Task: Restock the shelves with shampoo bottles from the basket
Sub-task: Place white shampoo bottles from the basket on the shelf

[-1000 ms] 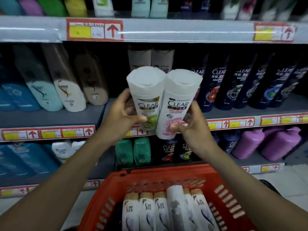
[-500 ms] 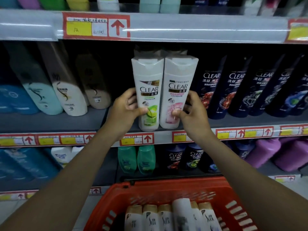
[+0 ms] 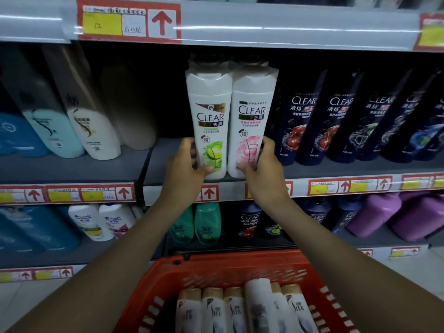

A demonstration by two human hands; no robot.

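Two white Clear shampoo bottles stand upright side by side on the middle shelf [image 3: 173, 171]. My left hand [image 3: 189, 164] grips the base of the green-labelled bottle [image 3: 210, 121]. The pink-labelled bottle [image 3: 251, 121] is held low down by my right hand [image 3: 262, 164]. More white bottles stand behind them, mostly hidden. Below, the red basket [image 3: 216, 267] holds several white Sleek shampoo bottles [image 3: 240, 308] lying flat.
Dark Clear bottles [image 3: 336, 121] fill the shelf to the right. Beige, white and teal bottles [image 3: 91, 116] lean at the left, with a gap beside them. Green bottles [image 3: 206, 224] and purple bottles [image 3: 396, 215] sit on the lower shelf. The upper shelf edge [image 3: 264, 32] hangs above.
Both hands have carried the two white bottles from mid-air in front of the shelf forward and down, and now the bottles stand upright on the middle shelf.
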